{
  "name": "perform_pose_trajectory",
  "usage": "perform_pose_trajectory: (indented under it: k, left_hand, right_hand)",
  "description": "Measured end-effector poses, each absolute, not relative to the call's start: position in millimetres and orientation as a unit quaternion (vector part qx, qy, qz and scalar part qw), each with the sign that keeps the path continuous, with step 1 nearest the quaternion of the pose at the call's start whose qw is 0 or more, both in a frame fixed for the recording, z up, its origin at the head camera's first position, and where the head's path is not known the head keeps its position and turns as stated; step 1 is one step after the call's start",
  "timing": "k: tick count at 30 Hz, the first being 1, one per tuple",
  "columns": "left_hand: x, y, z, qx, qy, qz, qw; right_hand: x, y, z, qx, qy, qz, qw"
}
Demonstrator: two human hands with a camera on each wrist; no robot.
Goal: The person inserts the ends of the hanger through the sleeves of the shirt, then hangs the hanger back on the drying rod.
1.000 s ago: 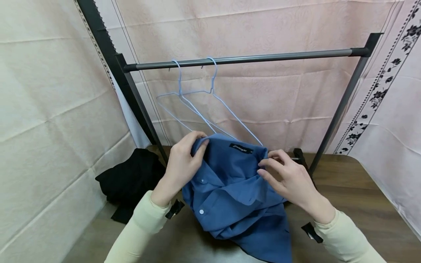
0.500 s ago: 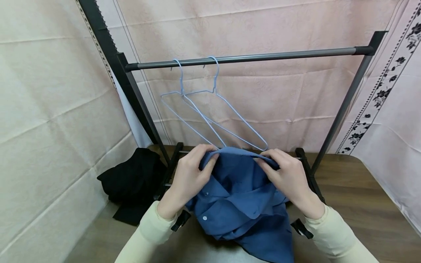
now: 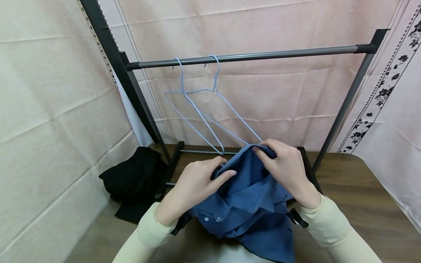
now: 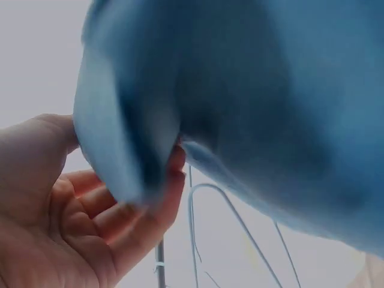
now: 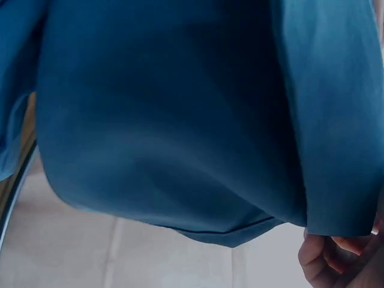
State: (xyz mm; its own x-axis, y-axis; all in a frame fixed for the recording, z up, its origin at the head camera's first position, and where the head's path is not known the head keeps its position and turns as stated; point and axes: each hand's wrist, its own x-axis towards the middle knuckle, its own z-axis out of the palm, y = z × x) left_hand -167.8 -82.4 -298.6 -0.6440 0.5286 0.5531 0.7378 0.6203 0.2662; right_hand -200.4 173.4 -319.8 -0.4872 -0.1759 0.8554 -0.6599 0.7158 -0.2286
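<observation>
A blue button-up shirt (image 3: 240,215) hangs bunched in front of me, its collar upward and a white button showing. My right hand (image 3: 289,170) pinches the collar edge between thumb and fingers. At the collar's other side is my left hand (image 3: 194,182), thumb held out and fingers behind the cloth. In the left wrist view, the fabric lies between the spread thumb and fingers of the left hand (image 4: 78,234). Behind the shirt, two light-blue wire hangers, a left hanger (image 3: 182,78) and a right hanger (image 3: 216,76), hang from the bar; the shirt covers part of the right one.
The dark metal rack's bar (image 3: 283,55) runs across the back, between side posts. A heap of black cloth (image 3: 133,179) lies at the left on the wooden table (image 3: 358,190). Pale curtains (image 3: 59,109) enclose the left, back and right.
My right hand has taken hold of the collar edge, then shifted slightly left and up. My left hand has loosened its pinch and moved right. The collar has folded over, hiding its black label.
</observation>
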Motion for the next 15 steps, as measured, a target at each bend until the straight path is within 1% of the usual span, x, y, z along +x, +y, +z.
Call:
perform_pose_trajectory:
  k: [3,8,12,15]
  left_hand:
    - [-169.0,-78.1,-300.8,-0.374,-0.864,-0.24,0.236]
    - [-176.0,-76.7,-311.4,-0.374,-0.837,-0.27,0.294]
    - [-183.4,-78.3,-315.7,-0.363,-0.821,-0.295,0.326]
    - [-188.0,-80.2,-316.6,-0.347,-0.817,-0.309,0.341]
  right_hand:
    - [-200.4,167.4,-318.5,0.259,-0.817,0.275,0.436]
    - [-199.4,161.4,-320.8,0.269,-0.817,0.276,0.429]
    - [-197.1,160.8,-324.5,0.273,-0.815,0.273,0.433]
    - [-192.9,162.0,-329.4,0.269,-0.812,0.272,0.442]
